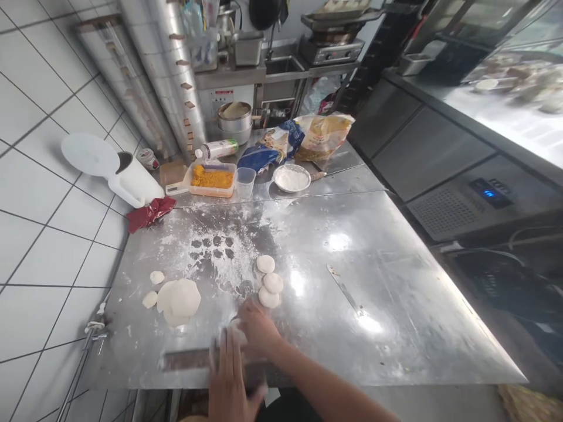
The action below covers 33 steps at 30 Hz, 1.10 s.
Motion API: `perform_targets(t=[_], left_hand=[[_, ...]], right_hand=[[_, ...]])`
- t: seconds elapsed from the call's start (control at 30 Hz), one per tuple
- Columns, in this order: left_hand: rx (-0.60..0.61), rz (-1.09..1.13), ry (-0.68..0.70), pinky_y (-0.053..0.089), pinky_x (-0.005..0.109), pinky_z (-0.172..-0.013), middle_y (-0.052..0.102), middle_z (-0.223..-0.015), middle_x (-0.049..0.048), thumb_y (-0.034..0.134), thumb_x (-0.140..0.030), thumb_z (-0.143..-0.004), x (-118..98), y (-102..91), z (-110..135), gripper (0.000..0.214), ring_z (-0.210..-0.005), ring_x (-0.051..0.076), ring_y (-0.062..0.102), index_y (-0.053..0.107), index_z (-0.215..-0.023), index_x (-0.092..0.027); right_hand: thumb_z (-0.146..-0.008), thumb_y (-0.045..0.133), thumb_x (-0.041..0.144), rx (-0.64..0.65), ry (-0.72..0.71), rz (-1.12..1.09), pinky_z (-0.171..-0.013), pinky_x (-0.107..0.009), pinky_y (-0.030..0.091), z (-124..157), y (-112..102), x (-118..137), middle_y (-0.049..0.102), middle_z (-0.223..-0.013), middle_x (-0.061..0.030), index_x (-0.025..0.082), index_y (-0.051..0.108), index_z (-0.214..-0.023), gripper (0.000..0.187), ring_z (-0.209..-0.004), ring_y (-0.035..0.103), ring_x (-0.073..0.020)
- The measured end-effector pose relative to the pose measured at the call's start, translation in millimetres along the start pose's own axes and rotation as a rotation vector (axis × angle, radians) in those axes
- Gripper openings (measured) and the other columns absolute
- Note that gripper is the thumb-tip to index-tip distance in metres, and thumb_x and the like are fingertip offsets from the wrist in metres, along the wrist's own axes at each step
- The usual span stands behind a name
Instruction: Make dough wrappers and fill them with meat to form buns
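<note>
Near the table's front edge, my left hand [227,369] lies over a dark rolling pin [185,359], its fingers stretched out flat. Both are blurred by motion. My right hand [257,328] is beside it, with curled fingers at a small piece of dough [238,333]; that dough is partly hidden by both hands. Just beyond the right hand are three dough discs [273,283], touching one another. Left of the hands lies an overlapping pile of thin rolled dough rounds [180,299], with two small dough pieces [157,277] close by.
Loose flour [233,258] covers the middle of the steel table [396,275]. A flat metal strip [345,290] lies to the right. Farther back are a tub of orange filling [213,180], a clear cup [245,183], a bowl of flour [292,178] and food bags [323,136]. A tiled wall borders the left.
</note>
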<state>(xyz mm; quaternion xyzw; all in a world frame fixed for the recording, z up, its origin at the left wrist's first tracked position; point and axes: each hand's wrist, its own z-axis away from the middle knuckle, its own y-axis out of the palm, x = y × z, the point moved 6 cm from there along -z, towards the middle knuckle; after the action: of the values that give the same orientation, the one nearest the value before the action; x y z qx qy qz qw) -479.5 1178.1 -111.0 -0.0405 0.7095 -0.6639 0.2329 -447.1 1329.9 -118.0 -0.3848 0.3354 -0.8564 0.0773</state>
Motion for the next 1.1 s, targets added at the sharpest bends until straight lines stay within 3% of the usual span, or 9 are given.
perform_targets(t=[0.1,0.27,0.37,0.47,0.57,0.67,0.87,1.03,1.1], left_hand=[[-0.121,-0.036,0.049,0.029,0.068,-0.126,0.039,-0.169,0.0206,0.065,-0.06,-0.084,-8,0.3,19,0.105,-0.163,0.037,0.023,0.023,-0.166,-0.01],[0.03,0.009,-0.032,0.024,0.067,-0.129,0.035,-0.17,0.0232,0.063,-0.053,-0.091,-4,1.2,-38,0.098,-0.159,0.04,0.032,0.018,-0.166,-0.009],[0.059,0.015,0.012,0.028,0.065,-0.128,0.034,-0.171,0.0193,0.067,-0.067,-0.082,-12,0.3,-7,0.112,-0.16,0.04,0.029,0.019,-0.166,-0.012],[-0.058,-0.021,0.087,0.031,0.063,-0.127,0.041,-0.168,0.0185,0.07,-0.063,-0.081,-18,-2.8,19,0.112,-0.162,0.037,0.026,0.019,-0.166,-0.011],[0.072,-0.023,0.078,0.025,0.065,-0.129,0.04,-0.169,0.0184,0.064,-0.051,-0.09,-14,5.3,-18,0.095,-0.16,0.038,0.031,0.02,-0.166,-0.014],[0.099,-0.011,-0.01,0.022,0.068,-0.129,0.033,-0.171,0.0222,0.06,-0.056,-0.092,-10,5.7,-39,0.097,-0.159,0.04,0.03,0.019,-0.166,-0.01],[-0.039,-0.021,0.105,0.02,0.066,-0.131,0.028,-0.174,0.0181,0.058,-0.071,-0.086,-23,5.7,38,0.109,-0.164,0.037,0.019,0.018,-0.166,-0.01],[0.131,-0.016,-0.013,0.021,0.068,-0.13,0.032,-0.171,0.0232,0.059,-0.054,-0.092,-13,7.8,-38,0.096,-0.161,0.039,0.027,0.019,-0.165,-0.007],[0.134,-0.005,0.002,0.023,0.068,-0.129,0.031,-0.172,0.0221,0.061,-0.06,-0.09,-16,5.7,-29,0.102,-0.16,0.04,0.028,0.018,-0.166,-0.008]], right_hand=[[-0.095,0.042,0.008,-0.023,0.044,-0.04,-0.084,-0.032,0.053,22,-2,-6,0.071,-0.117,-0.0118,0.018,0.066,-0.114,0.032,-0.099,0.07,-0.021],[-0.1,0.047,0.02,-0.042,0.015,-0.061,-0.105,-0.042,0.046,8,-3,-5,0.07,-0.115,-0.0115,0.021,0.07,-0.11,0.025,-0.116,0.063,-0.0277],[-0.098,0.047,0.017,-0.032,0.045,-0.09,-0.094,-0.038,0.051,6,-3,-12,0.07,-0.11,-0.0123,0.019,0.071,-0.099,0.024,-0.107,0.066,-0.0268],[-0.096,0.039,0.009,-0.036,0.05,-0.124,-0.09,-0.034,0.052,22,-1,-16,0.07,-0.117,-0.0125,0.018,0.067,-0.116,0.036,-0.105,0.067,-0.0231],[-0.094,0.043,0.009,-0.042,0.017,-0.124,-0.104,-0.04,0.047,18,-1,-13,0.069,-0.122,-0.012,0.019,0.063,-0.128,0.041,-0.114,0.063,-0.0255],[-0.095,0.049,0.017,-0.035,0.012,-0.12,-0.104,-0.042,0.046,1,-3,-12,0.07,-0.113,-0.0114,0.02,0.07,-0.108,0.025,-0.112,0.062,-0.028],[-0.091,0.037,0.005,-0.051,0.124,-0.16,-0.088,-0.034,0.052,40,-2,-26,0.07,-0.112,-0.0117,0.019,0.064,-0.112,0.036,-0.098,0.067,-0.0221],[-0.091,0.05,0.015,-0.044,0.058,-0.157,-0.108,-0.041,0.046,15,-6,-23,0.07,-0.119,-0.0121,0.019,0.065,-0.116,0.03,-0.119,0.062,-0.0279],[-0.095,0.048,0.02,-0.034,0.059,-0.163,-0.099,-0.039,0.05,8,-9,-24,0.071,-0.108,-0.0116,0.02,0.068,-0.099,0.02,-0.108,0.065,-0.0267]])
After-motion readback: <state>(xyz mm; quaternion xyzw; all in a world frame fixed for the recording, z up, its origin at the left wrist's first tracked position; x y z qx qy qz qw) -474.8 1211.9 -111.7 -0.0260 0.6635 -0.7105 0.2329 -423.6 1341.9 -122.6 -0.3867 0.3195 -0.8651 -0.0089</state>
